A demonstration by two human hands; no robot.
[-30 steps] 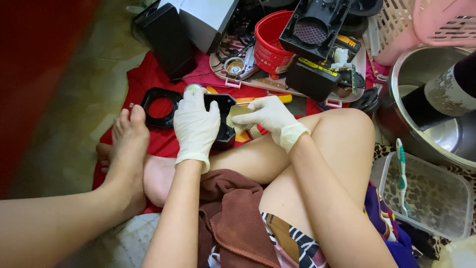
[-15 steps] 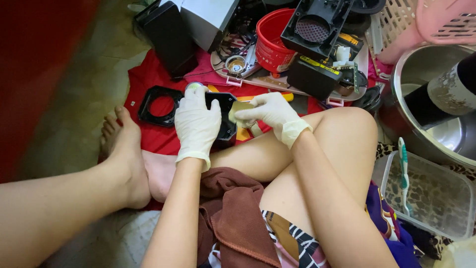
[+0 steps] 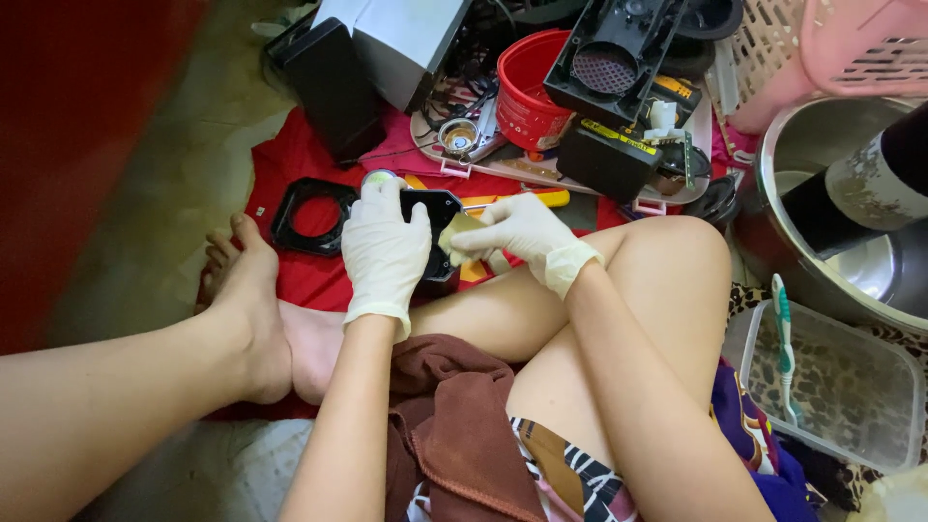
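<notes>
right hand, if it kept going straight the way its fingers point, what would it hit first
The right hand points left, pinching a small yellowish pad. That pad would meet the black part held by the left hand first; they look nearly touching already, though depth is unclear.

A dark bottle [image 3: 860,193] lies tilted inside the steel pot [image 3: 773,155] at the right edge, and a worn, pale grey label [image 3: 865,184] wraps around its middle. At the top centre, a black rectangular block [image 3: 609,159] sits just beside the red bucket [image 3: 527,92] and carries a narrow yellow label strip [image 3: 619,135] along its upper edge. Just behind it, a second small yellow label [image 3: 677,89] shows on another black part, partly hidden by the black grille housing [image 3: 614,53]. The red bucket has faint pale printing on its side, too small to make out. No screens or signs are in view.
</notes>
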